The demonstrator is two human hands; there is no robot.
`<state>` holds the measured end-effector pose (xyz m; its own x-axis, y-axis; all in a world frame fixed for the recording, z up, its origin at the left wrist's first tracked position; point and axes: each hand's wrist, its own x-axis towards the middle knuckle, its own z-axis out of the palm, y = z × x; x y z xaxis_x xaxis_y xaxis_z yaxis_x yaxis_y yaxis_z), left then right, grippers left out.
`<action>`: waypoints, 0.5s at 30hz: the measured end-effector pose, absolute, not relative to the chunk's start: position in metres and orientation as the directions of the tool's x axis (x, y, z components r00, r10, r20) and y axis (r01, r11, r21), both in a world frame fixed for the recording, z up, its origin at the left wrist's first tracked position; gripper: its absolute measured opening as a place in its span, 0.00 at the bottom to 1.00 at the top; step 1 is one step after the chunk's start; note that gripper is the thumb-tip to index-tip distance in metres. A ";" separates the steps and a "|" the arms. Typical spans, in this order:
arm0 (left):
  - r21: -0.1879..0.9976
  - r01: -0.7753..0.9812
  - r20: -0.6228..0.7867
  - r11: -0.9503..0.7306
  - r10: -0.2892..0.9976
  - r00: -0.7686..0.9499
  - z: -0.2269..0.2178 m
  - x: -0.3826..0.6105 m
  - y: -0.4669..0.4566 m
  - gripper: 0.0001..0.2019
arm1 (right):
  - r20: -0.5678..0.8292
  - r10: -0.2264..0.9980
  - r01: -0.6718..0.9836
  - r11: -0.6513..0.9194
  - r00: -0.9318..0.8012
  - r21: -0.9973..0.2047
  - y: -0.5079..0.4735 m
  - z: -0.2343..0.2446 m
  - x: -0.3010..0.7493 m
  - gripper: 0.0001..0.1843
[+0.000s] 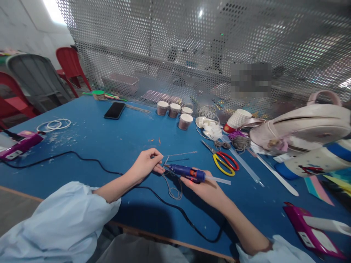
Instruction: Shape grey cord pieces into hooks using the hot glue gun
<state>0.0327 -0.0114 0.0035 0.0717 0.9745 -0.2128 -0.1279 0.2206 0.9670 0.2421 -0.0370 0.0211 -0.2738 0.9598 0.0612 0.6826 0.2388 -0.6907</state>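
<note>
As I see it through the head camera, both hands are at work over the blue counter [131,140], close together near its front edge. Left hand [149,162]: thumb and forefinger pinched narrow on a thin stick [181,154], which points off to the right just above the counter. Right hand [204,188]: curled around a blue glue gun [183,172], nozzle aimed left, a translucent glue stick [222,180] jutting from its rear, small red glow near the grip.

Nozzle sits right by the left fingers; I cannot tell whether it touches them or the stick. Below the gun, a grey cord [175,197] lies looped. Black cable [181,212] runs across the counter in front of me, passing under the left forearm.

Right of the gun: scissors [215,153] with one red and one yellow handle, lying flat. Beyond them, a ball of grey yarn [241,143] and a tilted stack of paper cups [238,119]. Farther back, four small cups [174,110] stand upright near the perforated metal screen [153,51]. Phone [114,110] lies flat, back left. Pale bag [301,126] and a bottle [307,162] on its side crowd the right.
</note>
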 end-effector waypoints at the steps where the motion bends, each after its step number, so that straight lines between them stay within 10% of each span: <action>1: 0.968 -0.128 -0.210 0.218 0.975 0.072 0.003 0.033 -0.011 0.06 | 0.056 0.957 0.682 0.243 -0.284 -0.690 -0.038 0.021 0.242 0.13; 15: 0.966 -0.122 -0.222 0.228 0.973 0.062 0.007 0.033 -0.011 0.06 | 0.076 0.957 0.680 0.254 -0.280 -0.688 -0.036 0.025 0.242 0.12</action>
<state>0.0334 -0.0108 0.0068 0.0625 0.9731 -0.2218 -0.1219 0.2280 0.9660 0.2420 -0.0364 0.0249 -0.2803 0.9569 0.0761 0.6797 0.2538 -0.6882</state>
